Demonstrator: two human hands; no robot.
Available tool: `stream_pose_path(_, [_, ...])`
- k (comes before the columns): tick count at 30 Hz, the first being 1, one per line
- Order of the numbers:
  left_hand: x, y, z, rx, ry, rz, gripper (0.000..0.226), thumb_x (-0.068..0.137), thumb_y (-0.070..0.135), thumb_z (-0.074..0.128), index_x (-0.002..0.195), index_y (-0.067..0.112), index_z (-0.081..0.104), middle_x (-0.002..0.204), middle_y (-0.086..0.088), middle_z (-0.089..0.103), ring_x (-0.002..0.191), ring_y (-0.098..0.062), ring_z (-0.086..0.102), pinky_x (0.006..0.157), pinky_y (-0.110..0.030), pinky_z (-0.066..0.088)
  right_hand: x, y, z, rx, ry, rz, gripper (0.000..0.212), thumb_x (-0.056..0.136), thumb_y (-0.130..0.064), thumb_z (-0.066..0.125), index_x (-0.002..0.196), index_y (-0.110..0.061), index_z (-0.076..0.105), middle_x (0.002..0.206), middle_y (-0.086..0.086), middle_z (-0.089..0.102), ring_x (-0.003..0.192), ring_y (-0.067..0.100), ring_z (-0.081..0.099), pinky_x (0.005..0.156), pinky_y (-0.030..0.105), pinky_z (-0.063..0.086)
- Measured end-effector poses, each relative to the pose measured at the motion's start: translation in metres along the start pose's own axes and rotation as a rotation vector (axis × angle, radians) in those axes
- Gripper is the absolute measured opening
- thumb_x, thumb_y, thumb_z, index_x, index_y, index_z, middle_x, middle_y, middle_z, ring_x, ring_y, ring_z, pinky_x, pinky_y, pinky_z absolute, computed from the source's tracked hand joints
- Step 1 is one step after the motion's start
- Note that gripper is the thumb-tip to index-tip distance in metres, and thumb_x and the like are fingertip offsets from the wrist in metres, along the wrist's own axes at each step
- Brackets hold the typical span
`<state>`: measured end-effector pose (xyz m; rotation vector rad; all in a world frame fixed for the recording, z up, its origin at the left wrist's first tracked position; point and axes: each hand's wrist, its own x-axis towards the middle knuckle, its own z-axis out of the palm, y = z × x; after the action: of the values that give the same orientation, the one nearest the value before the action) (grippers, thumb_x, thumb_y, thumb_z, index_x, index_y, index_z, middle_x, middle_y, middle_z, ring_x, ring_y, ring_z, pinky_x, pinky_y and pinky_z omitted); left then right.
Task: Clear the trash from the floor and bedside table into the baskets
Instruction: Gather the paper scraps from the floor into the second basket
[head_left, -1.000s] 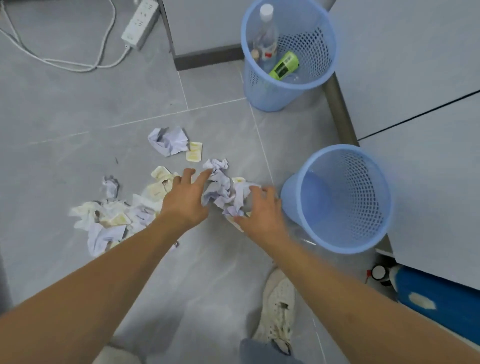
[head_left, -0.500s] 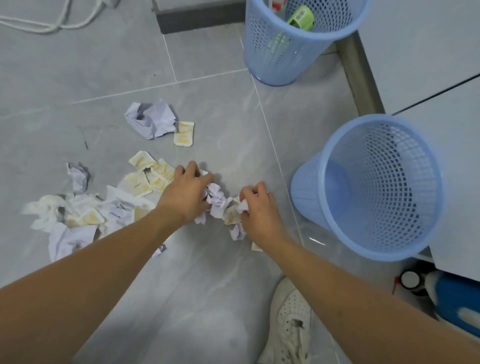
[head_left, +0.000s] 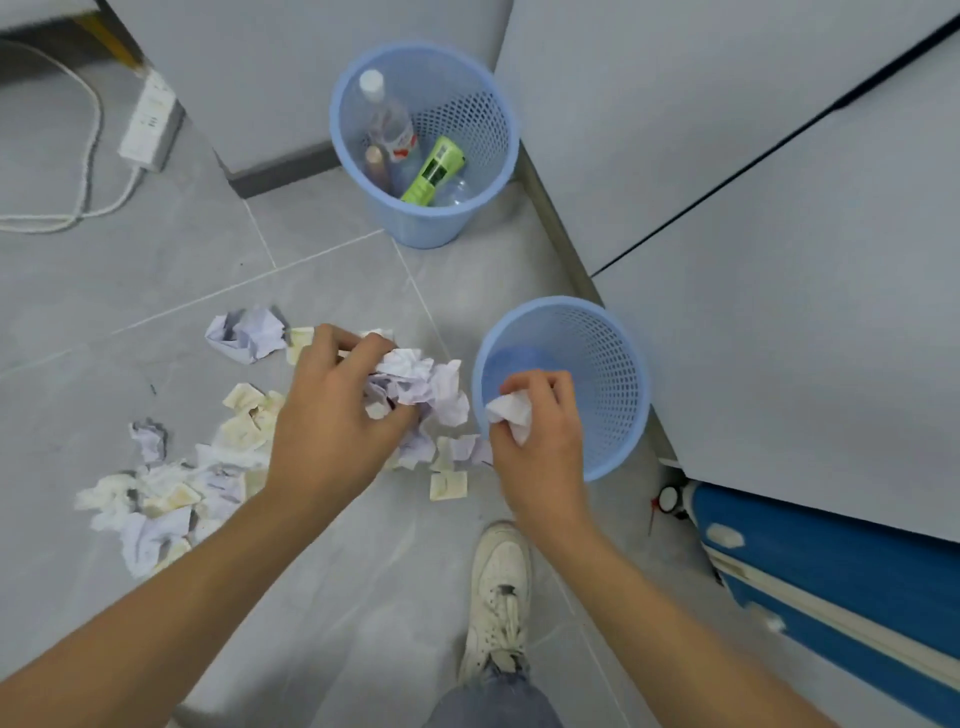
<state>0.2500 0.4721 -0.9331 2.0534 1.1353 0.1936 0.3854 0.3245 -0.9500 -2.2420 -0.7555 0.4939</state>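
Over the near basket (head_left: 618, 374), by its rim, the right hand (head_left: 540, 431) holds a small white paper wad (head_left: 511, 413), fingers curled tight round it. Basket is light blue w/ mesh wall, stands upright on the grey tile floor (head_left: 322, 561) just beside a pale grey cabinet (head_left: 779, 312); no trash seen inside it.

Left hand (head_left: 332, 426) is just left of the basket, above the floor, fingers and thumb curled round a bigger bunch of crumpled white/lilac paper (head_left: 421, 384). Under and between both hands lie a few loose scraps and a yellowish square piece (head_left: 448, 486).

More trash spreads to the left: a heap of crumpled paper and yellow-stained pieces (head_left: 171, 493), a small separate wad (head_left: 148, 439), and a larger crumpled sheet (head_left: 247, 332) further up, apart from the heap.

Far basket (head_left: 467, 83), same blue type, stands upright by the cabinet corner, well apart from the near one. It holds a clear bottle (head_left: 389, 122) w/ white cap, a green tube (head_left: 434, 171) and a brownish item, too blurred to tell what.

Top left: white power strip (head_left: 148, 122) w/ cable (head_left: 85, 192) on the floor. Bottom: a white sneaker (head_left: 501, 587) and grey trouser leg. Bottom right: a blue item (head_left: 831, 561) under the cabinet edge.
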Motion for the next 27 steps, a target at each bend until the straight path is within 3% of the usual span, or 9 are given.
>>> stream_pose_path(4, [0.006, 0.059, 0.045, 0.046, -0.061, 0.065, 0.044, 0.079, 0.047, 0.077, 0.116, 0.028, 0.063, 0.112, 0.003, 0.049, 0.102, -0.021, 0.054, 0.07, -0.036, 0.051, 0.024, 0.04, -0.049, -0.059, 0.104, 0.184, 0.026, 0.083, 0.0, 0.07, 0.1, -0.018, 0.06, 0.108, -0.004, 0.047, 0.091, -0.005, 0.053, 0.076, 0.011, 0.043])
stream_pose_path(6, [0.014, 0.073, 0.08, 0.127, -0.103, 0.03, 0.047, 0.081, 0.053, 0.075, 0.119, 0.029, 0.062, 0.113, 0.0, 0.052, 0.103, -0.021, 0.054, 0.073, -0.031, 0.048, 0.036, 0.062, -0.06, -0.094, 0.099, 0.238, 0.027, 0.085, -0.003, 0.072, 0.103, -0.019, 0.06, 0.113, -0.002, 0.047, 0.094, 0.007, 0.058, 0.079, 0.019, 0.048])
stream_pose_path(8, [0.022, 0.079, 0.116, 0.22, -0.151, 0.013, 0.048, 0.08, 0.052, 0.075, 0.119, 0.029, 0.061, 0.117, -0.002, 0.053, 0.105, -0.025, 0.055, 0.077, -0.035, 0.051, 0.05, 0.084, -0.064, -0.147, 0.078, 0.256, 0.028, 0.084, -0.005, 0.072, 0.107, -0.018, 0.06, 0.117, 0.002, 0.047, 0.096, 0.022, 0.06, 0.08, 0.024, 0.047])
stream_pose_path(10, [0.028, 0.077, 0.146, 0.31, -0.22, -0.002, 0.052, 0.076, 0.048, 0.078, 0.12, 0.028, 0.058, 0.124, -0.006, 0.05, 0.11, -0.031, 0.052, 0.08, -0.04, 0.049, 0.061, 0.1, -0.063, -0.153, -0.003, 0.28, 0.033, 0.084, -0.01, 0.074, 0.113, -0.017, 0.06, 0.122, 0.003, 0.046, 0.097, 0.024, 0.061, 0.082, 0.027, 0.047])
stream_pose_path(13, [0.032, 0.074, 0.167, 0.386, -0.319, -0.031, 0.074, 0.074, 0.041, 0.082, 0.137, 0.027, 0.045, 0.146, -0.015, 0.035, 0.128, -0.04, 0.041, 0.091, -0.044, 0.047, 0.069, 0.11, -0.063, -0.193, -0.192, 0.223, 0.051, 0.085, -0.021, 0.076, 0.131, -0.022, 0.056, 0.136, 0.002, 0.045, 0.111, 0.02, 0.057, 0.091, 0.03, 0.047])
stream_pose_path(16, [0.02, 0.069, 0.153, 0.349, -0.289, 0.009, 0.082, 0.078, 0.035, 0.08, 0.147, 0.028, 0.036, 0.155, -0.015, 0.028, 0.137, -0.038, 0.035, 0.098, -0.046, 0.047, 0.058, 0.1, -0.058, -0.244, -0.252, 0.109, 0.048, 0.092, -0.02, 0.066, 0.138, -0.023, 0.053, 0.141, 0.002, 0.049, 0.121, 0.021, 0.054, 0.093, 0.03, 0.043])
stream_pose_path(20, [-0.015, 0.038, 0.091, 0.227, -0.181, 0.03, 0.07, 0.079, 0.024, 0.072, 0.143, 0.024, 0.045, 0.142, -0.01, 0.043, 0.127, -0.034, 0.046, 0.087, -0.045, 0.051, 0.033, 0.06, -0.036, -0.291, -0.215, -0.012, 0.043, 0.091, -0.016, 0.062, 0.133, -0.021, 0.056, 0.128, 0.004, 0.053, 0.111, 0.027, 0.059, 0.085, 0.039, 0.051])
stream_pose_path(24, [-0.045, -0.016, 0.034, 0.284, -0.125, -0.131, 0.066, 0.08, 0.027, 0.072, 0.141, 0.024, 0.047, 0.139, -0.01, 0.046, 0.125, -0.034, 0.048, 0.086, -0.046, 0.053, 0.004, 0.007, 0.003, -0.25, -0.291, -0.123, 0.039, 0.087, -0.015, 0.063, 0.125, -0.022, 0.055, 0.126, 0.003, 0.05, 0.104, 0.029, 0.06, 0.071, 0.045, 0.054])
stream_pose_path(27, [-0.064, -0.054, 0.01, 0.28, -0.079, -0.271, 0.065, 0.082, 0.027, 0.072, 0.142, 0.024, 0.046, 0.136, -0.009, 0.047, 0.125, -0.033, 0.047, 0.087, -0.048, 0.054, -0.018, -0.018, 0.032, -0.207, -0.401, -0.184, 0.041, 0.085, -0.016, 0.064, 0.124, -0.024, 0.053, 0.124, -0.002, 0.048, 0.104, 0.023, 0.059, 0.075, 0.042, 0.053])
